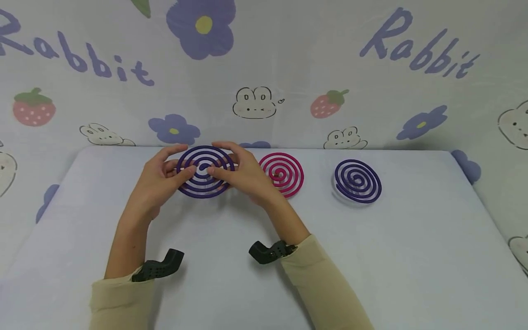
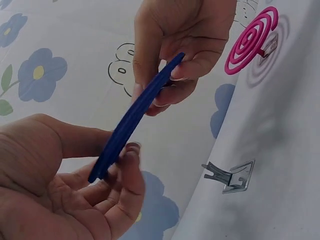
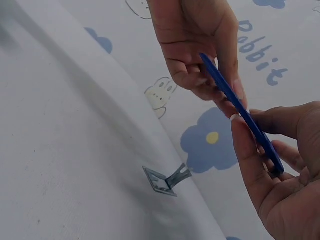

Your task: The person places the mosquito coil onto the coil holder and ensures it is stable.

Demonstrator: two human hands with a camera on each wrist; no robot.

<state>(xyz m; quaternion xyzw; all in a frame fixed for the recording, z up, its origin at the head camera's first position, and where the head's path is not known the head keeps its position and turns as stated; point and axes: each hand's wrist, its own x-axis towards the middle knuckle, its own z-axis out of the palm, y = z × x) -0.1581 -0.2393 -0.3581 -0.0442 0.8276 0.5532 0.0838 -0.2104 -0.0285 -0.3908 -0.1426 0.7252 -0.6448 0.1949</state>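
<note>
A dark blue mosquito coil (image 1: pixel 203 167) is held up over the back left of the table, between both hands. My left hand (image 1: pixel 156 178) pinches its left side, thumb on the near face and fingers behind. The right hand (image 1: pixel 247 176) grips the opposite side the same way. Seen edge-on in the left wrist view, the coil (image 2: pixel 131 117) is a thin, slightly bowed disc. Below it on the table stands a small metal coil stand (image 2: pixel 237 177) with an upright forked clip, apart from the coil.
Right of the hands, a pink mosquito coil (image 1: pixel 279 173) sits raised on a metal stand, partly behind the right wrist. Farther right, another dark blue coil (image 1: pixel 358 180) is tilted above the white table (image 1: pixel 412 256). A printed cloth (image 1: pixel 288 55) hangs behind the table's back edge.
</note>
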